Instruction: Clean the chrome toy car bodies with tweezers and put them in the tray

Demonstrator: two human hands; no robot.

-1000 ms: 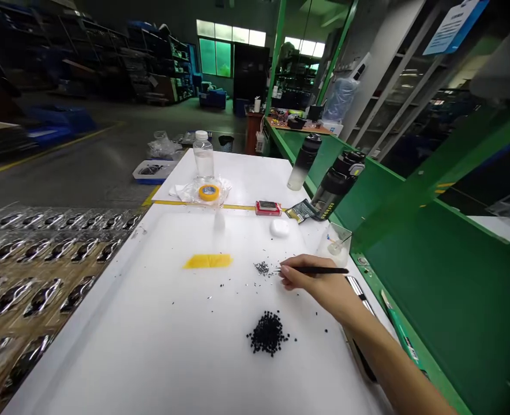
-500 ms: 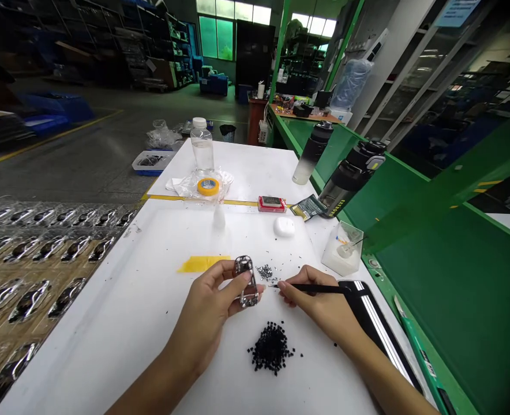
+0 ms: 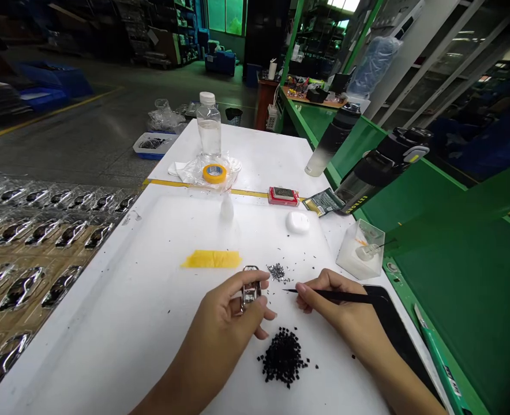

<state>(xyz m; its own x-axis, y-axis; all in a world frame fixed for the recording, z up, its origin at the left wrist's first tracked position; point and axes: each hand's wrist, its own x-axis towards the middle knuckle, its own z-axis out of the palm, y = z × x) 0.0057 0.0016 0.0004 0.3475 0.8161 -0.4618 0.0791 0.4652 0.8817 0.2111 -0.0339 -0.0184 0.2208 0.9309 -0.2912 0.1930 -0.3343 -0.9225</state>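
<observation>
We see the left hand (image 3: pixel 233 316) clamped on the small chrome car-shaped shell (image 3: pixel 250 290), curled closer round it and lower over the white table (image 3: pixel 151 300) than half a second ago. The right hand (image 3: pixel 330 302) still pinches the slim black tweezers (image 3: pixel 341 296), their tip just beside the shell, beyond the heap of black pellets (image 3: pixel 283 357).

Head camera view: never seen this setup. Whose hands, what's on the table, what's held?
No machine here: one camera worn on a person's head looks forward and down at their own two bare hands. The left hand pinches a small shiny metal part; the right hand holds black tweezers, tip pointing toward it. On the white table lie a pile of black pellets, a scatter of silvery bits, a yellow strip and a clear box. Trays of shiny parts sit at the left.
</observation>
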